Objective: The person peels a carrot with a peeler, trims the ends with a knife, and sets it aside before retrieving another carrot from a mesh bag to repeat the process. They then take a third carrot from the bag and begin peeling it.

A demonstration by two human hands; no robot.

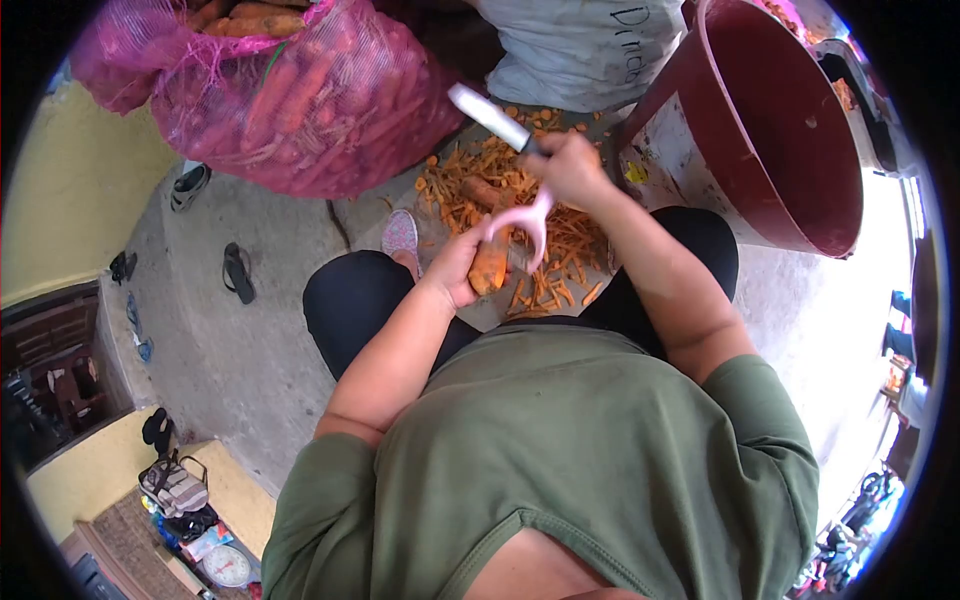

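My left hand (460, 268) is wrapped round a carrot (489, 266), its orange end pointing toward me. My right hand (572, 172) grips a pink Y-shaped peeler (535, 222), whose head lies against or just over the carrot. A knife (492, 118) with a dark handle is held in that same hand, its blade pointing up and to the left. Beneath and beyond both hands lies a heap of orange peelings (570, 255) with another carrot (482, 192) among them.
A pink mesh sack of carrots (300, 110) stands at the upper left. Beside it are a white sack (585, 50) and a large dark red bucket (690, 120). Sandals (238, 272) lie on the concrete floor (230, 350); a dial scale (226, 567) sits at lower left.
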